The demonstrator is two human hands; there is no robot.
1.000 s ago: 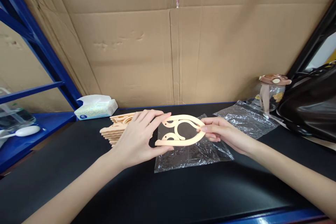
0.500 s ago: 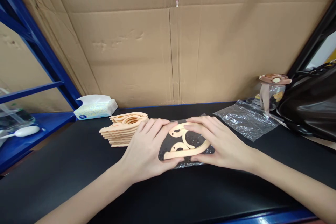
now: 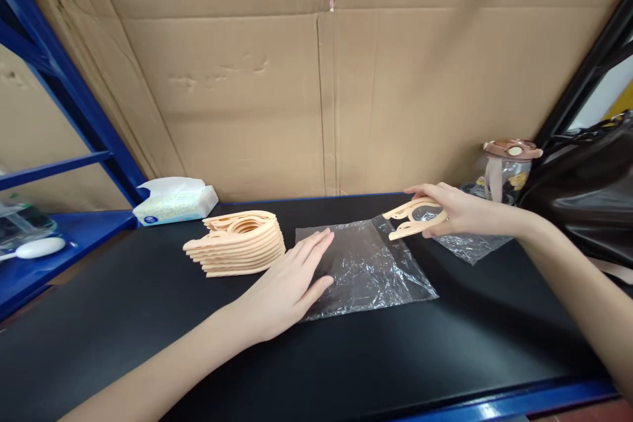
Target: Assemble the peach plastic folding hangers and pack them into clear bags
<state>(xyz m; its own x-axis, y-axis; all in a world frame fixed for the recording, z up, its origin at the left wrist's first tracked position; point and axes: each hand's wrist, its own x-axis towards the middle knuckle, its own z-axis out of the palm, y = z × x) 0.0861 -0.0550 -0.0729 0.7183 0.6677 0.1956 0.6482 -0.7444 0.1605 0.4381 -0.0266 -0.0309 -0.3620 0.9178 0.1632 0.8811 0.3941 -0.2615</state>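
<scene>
A clear plastic bag (image 3: pixel 359 270) lies flat on the black tabletop. My left hand (image 3: pixel 291 287) rests on its left edge with fingers stretched out, holding nothing. Over to the right, my right hand (image 3: pixel 445 211) grips a beige folded hanger (image 3: pixel 413 227) by its curved end, thumb below and fingers above. The hanger's two straight ends point left, over the bag's right end. Beside my left hand, several matching folded hangers (image 3: pixel 237 247) are piled in a neat stack.
Another clear plastic bag (image 3: pixel 467 247) lies under and behind my right hand. A tissue pack (image 3: pixel 175 203) stands at the back left, and a lidded clear bottle (image 3: pixel 512 171) at the back right beside a black bag (image 3: pixel 588 191). A cardboard wall (image 3: pixel 257 105) closes off the back.
Both hands were around the hanger above the bag. Now my right hand has carried it to the right, while my left hand has let go and come down flat on the bag.
</scene>
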